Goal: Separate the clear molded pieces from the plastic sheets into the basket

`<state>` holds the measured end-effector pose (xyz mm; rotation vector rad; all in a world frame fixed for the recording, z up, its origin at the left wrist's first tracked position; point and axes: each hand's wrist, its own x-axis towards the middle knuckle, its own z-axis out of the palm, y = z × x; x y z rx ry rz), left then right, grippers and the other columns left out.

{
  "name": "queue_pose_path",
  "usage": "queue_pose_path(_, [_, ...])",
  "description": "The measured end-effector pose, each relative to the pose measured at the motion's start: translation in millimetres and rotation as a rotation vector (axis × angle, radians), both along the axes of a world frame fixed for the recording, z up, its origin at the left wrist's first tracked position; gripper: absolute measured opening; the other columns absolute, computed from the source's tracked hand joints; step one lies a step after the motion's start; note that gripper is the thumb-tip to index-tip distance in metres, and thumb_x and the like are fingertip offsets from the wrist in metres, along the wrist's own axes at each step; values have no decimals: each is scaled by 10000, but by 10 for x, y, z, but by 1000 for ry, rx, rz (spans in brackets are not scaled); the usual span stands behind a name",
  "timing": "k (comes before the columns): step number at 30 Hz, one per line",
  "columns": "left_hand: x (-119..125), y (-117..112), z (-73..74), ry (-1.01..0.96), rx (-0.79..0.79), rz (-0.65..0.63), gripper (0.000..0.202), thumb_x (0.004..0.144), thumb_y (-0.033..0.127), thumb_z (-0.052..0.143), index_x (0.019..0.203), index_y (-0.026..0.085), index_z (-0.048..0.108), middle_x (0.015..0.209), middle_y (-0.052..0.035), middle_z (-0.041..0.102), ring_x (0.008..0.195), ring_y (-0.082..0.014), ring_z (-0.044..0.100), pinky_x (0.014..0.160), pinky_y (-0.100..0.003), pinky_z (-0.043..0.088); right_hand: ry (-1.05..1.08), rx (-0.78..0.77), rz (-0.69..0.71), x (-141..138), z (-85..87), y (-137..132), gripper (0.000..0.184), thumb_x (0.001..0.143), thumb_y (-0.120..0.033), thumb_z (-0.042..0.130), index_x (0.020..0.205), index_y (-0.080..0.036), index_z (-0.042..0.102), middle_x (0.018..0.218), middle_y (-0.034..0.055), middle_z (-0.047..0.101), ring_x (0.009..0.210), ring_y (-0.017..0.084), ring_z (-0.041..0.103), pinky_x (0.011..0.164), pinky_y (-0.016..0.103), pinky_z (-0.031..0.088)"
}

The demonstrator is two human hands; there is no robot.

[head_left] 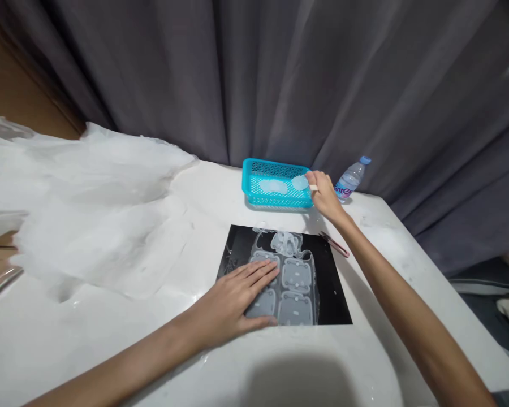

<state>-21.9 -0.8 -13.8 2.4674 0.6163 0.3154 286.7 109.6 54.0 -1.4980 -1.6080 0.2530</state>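
Observation:
My left hand (248,291) lies flat, fingers stretched out, on a translucent moulded plastic sheet (297,275) with several rounded-square shapes. Beneath the sheet is a black mat (328,285). Curled loose scraps (286,243) lie at the sheet's far end. My right hand (323,195) is closed at the right end of a blue perforated basket (280,202), pinching a translucent piece (299,182) over it. A small pale strip (313,187) shows at its fingers; I cannot tell what it is. Another translucent piece (273,186) lies inside the basket.
A craft knife with a pink handle (337,246) lies at the mat's right edge. A water bottle (351,180) stands behind my right hand. Crumpled white plastic sheeting (93,209) covers the left of the white table (220,362). A grey curtain (271,79) hangs behind.

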Motion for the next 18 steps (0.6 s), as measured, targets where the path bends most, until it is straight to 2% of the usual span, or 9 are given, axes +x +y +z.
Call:
queue_pose_path(2, [-12,1,5,32,40,43,867,923,702,611,1622,238,392,1652,-124,417,1503,-375,434,1234,-519,334,-9,-4,28,-19,-96,-378,552,1052,-663,294,888,-234,600,990,80,632,958,245,585,965,430,438])
queue_pose_path(5, [-8,-22,30,64,77,84,895,914,729,596,1599,175,436,1640,-159,424,1486,-402,448,1221,-532,339,134,-180,184,-63,-227,-1052,641,1061,-681,161,1057,-239,626,912,36,617,649,163,555,674,331,480])
queue_pose_path(6, [3,-34,43,64,87,99,892,915,729,595,1587,159,454,1635,-170,430,1480,-411,452,1215,-537,341,160,-249,238,-71,-255,-1249,603,1068,-665,208,1058,-233,628,886,27,624,615,151,557,649,322,478])
queue_pose_path(9, [75,-56,94,56,118,156,802,938,690,594,1513,133,546,1570,-206,522,1418,-440,507,1176,-568,358,153,-365,286,-79,-308,-1666,384,1065,-539,473,950,-222,657,852,15,647,743,163,644,754,312,505])
queue_pose_path(11, [156,-35,130,43,140,179,704,960,660,584,1425,133,618,1473,-216,613,1345,-436,560,1142,-574,378,169,-404,297,-90,-347,-1810,265,1018,-461,614,928,-219,675,931,26,676,829,172,664,775,298,514])
queue_pose_path(13, [260,15,147,3,144,113,601,984,621,579,1362,159,646,1422,-185,642,1329,-396,567,1137,-537,391,206,-436,317,-114,-403,-1887,203,981,-421,681,965,-220,698,1023,41,694,867,173,668,761,282,525])
queue_pose_path(16, [431,108,105,-42,108,-50,468,1017,523,592,1361,208,622,1465,-123,609,1365,-326,547,1166,-475,386,250,-456,376,-161,-487,-1937,181,980,-395,684,994,-217,714,1058,55,703,950,187,683,797,275,547])
queue_pose_path(18, [517,158,43,-45,82,-79,487,1004,525,617,1379,214,607,1476,-110,602,1364,-314,551,1169,-469,392,246,-435,408,-193,-513,-1952,157,992,-369,670,995,-220,717,1048,55,704,978,193,688,829,282,552])
